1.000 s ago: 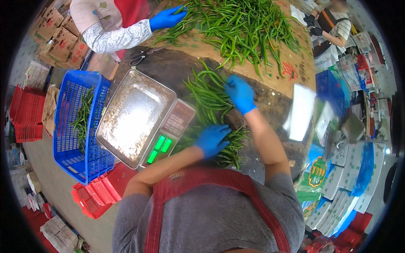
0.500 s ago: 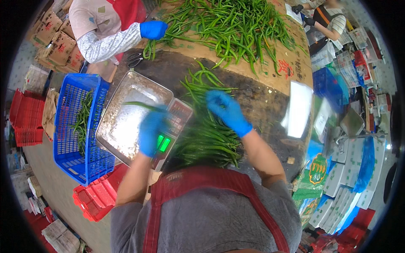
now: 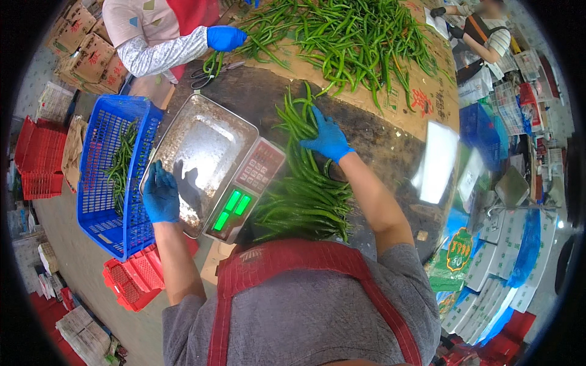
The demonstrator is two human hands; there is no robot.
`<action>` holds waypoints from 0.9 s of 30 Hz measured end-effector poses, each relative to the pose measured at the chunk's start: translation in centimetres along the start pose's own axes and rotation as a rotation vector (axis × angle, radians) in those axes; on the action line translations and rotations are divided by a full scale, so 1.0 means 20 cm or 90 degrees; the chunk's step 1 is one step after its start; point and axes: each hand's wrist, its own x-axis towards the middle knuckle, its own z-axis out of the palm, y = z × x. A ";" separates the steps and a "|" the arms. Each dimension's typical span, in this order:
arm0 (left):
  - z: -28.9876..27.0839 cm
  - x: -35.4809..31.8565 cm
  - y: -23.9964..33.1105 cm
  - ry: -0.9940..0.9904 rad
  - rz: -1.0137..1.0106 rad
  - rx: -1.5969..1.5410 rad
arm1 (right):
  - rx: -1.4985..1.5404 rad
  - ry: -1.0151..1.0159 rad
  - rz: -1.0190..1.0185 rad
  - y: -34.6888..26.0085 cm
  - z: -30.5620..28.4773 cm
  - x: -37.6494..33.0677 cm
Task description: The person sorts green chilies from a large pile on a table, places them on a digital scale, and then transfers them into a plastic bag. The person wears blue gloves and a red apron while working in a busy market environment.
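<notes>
My left hand (image 3: 161, 194), in a blue glove, is over the left edge of the metal weighing tray (image 3: 210, 143), beside the blue crate (image 3: 101, 219). Its fingers are loosely apart and no pepper shows in them. In my blue-gloved right hand (image 3: 328, 139), the fingers are spread against a row of long green peppers (image 3: 305, 204) lying on the dark tabletop; the palm side is hidden. The scale's panel (image 3: 259, 165) with lit green digits sits between the tray and the row. Some green peppers (image 3: 121, 165) lie in the crate.
A large heap of green peppers (image 3: 360, 36) covers cardboard at the far side. Scissors (image 3: 202, 78) lie near a co-worker's gloved hand (image 3: 226, 38). White sheets (image 3: 437, 161) lie at the table's right edge. Red crates (image 3: 131, 280) stand below left; another person (image 3: 482, 36) works at far right.
My left hand has moved left from over the scale's panel to the tray's far-left edge; the pepper near it is gone from there. My right hand has shifted slightly, its fingers now spread.
</notes>
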 end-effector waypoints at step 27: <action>0.43 -0.19 -0.41 -0.129 -0.176 0.093 | 0.721 -0.109 0.084 0.34 -0.01 -0.15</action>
